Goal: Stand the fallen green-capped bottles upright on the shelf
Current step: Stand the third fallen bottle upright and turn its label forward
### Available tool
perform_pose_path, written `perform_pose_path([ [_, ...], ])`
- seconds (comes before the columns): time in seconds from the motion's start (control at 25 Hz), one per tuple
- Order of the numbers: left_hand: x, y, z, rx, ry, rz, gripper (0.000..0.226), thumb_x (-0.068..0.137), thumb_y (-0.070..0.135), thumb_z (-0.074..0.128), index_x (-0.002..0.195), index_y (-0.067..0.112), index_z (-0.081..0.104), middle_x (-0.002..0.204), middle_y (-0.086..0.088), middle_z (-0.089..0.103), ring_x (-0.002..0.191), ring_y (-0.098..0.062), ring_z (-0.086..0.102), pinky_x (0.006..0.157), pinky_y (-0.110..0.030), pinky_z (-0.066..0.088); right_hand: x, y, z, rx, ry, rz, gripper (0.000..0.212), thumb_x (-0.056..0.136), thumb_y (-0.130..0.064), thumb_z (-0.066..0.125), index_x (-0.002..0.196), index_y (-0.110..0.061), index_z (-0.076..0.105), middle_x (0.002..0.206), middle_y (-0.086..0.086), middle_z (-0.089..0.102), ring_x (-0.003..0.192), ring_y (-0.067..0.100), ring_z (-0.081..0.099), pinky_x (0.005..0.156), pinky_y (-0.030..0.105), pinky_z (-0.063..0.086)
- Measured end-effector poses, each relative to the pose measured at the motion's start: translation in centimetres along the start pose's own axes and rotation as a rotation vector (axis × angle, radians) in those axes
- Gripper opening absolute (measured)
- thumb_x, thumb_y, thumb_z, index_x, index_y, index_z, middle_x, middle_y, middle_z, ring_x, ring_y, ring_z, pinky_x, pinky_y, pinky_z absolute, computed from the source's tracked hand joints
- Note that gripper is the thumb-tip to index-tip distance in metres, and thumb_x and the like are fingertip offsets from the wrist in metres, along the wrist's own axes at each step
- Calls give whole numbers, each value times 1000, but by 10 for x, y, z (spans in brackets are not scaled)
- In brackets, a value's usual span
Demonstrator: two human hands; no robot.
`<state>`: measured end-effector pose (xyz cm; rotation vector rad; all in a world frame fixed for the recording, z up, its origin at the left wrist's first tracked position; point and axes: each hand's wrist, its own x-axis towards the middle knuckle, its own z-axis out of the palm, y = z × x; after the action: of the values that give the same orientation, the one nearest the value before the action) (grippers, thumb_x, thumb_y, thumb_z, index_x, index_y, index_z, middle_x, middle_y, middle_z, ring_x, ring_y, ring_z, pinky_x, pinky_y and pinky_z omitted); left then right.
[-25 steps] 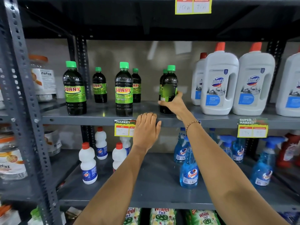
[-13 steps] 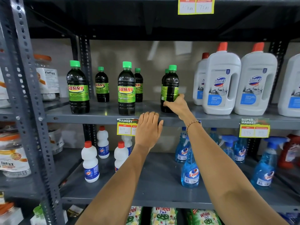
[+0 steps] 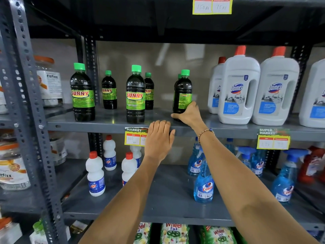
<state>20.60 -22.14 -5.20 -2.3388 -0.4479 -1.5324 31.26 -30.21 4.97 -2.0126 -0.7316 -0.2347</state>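
Green-capped bottle point(image 3: 182, 92) of dark liquid upright, right hand point(image 3: 189, 115) clasping its base, left hand point(image 3: 159, 138) flat on shelf point(image 3: 88, 125) edge, fingers together

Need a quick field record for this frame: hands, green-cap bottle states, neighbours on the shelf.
right hand: wrapped around the base of the rightmost green-capped bottle, which stands upright
left hand: flat on the front edge of the middle shelf, holding nothing
green-capped bottles: six visible, all upright, none lying down
held bottle label: turned sideways, brand not readable
right neighbours: white Domex jugs
shelf below: blue spray bottles, small white bottles
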Motion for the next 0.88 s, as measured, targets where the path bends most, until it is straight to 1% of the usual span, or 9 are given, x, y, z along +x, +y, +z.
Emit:
perform_pose_path([
  [0.08,-1,0,0,1,1,-1,40,98,35,32,111,8,59,108,-8,64,103,-29,58,98,-38,36,-1,0,-1,54,-9,8,79,69,-25,80,128,1,35,128,16,49,120,30,50,94,33,46],
  [0.12,-1,0,-1,3,1,-4,41,98,35,32,111,8,59,108,-8,64,103,-29,58,99,-38,36,-1,1,-1,67,12,7,76,69,-23,80,126,0,37,126,16,52,118,30,53,92,33,47],
  [0.24,0,1,-2,0,3,-8,40,98,35,32,111,8,59,108,-8,64,103,-29,58,99,-38,37,-2,1,-3,51,67,-10,81,64,-27,85,125,0,39,127,16,53,119,31,52,99,40,47],
  [0.4,-1,1,-1,-19,2,-16,40,97,35,33,111,8,59,109,-8,64,104,-28,58,99,-39,40,-3,1,-3,18,24,-12,72,69,-26,80,124,1,41,124,17,55,117,31,54,93,37,49],
  [0.52,0,2,-1,-24,21,-23,40,96,35,34,110,8,61,107,-8,65,103,-27,59,98,-40,43,-2,2,-3,-42,35,-28,80,69,-33,82,128,1,40,129,17,49,121,32,49,99,39,44],
  [0.6,0,2,0,-24,36,-19,40,96,34,34,110,8,61,106,-8,65,102,-28,60,98,-40,44,-2,1,-3,-23,7,-25,76,70,-29,80,128,1,40,128,17,52,119,31,52,97,38,47],
  [0.72,-1,2,1,-15,43,-17,40,97,34,34,110,8,61,106,-8,65,101,-28,59,99,-40,41,-3,2,-3,3,14,-9,68,70,-26,79,124,-1,46,123,16,58,113,31,57,93,37,50],
  [0.84,-1,2,1,-2,39,-17,40,97,35,33,109,8,60,106,-8,65,101,-28,59,99,-38,38,-4,1,-2,-50,40,-34,75,67,-35,82,125,-1,47,123,16,56,116,30,54,96,38,46],
  [0.88,-1,2,0,-2,35,-17,40,97,35,33,110,8,60,106,-8,65,102,-28,59,100,-38,37,-4,0,-2,-38,25,-24,74,68,-34,81,125,-1,47,123,15,56,116,30,54,94,37,47],
])
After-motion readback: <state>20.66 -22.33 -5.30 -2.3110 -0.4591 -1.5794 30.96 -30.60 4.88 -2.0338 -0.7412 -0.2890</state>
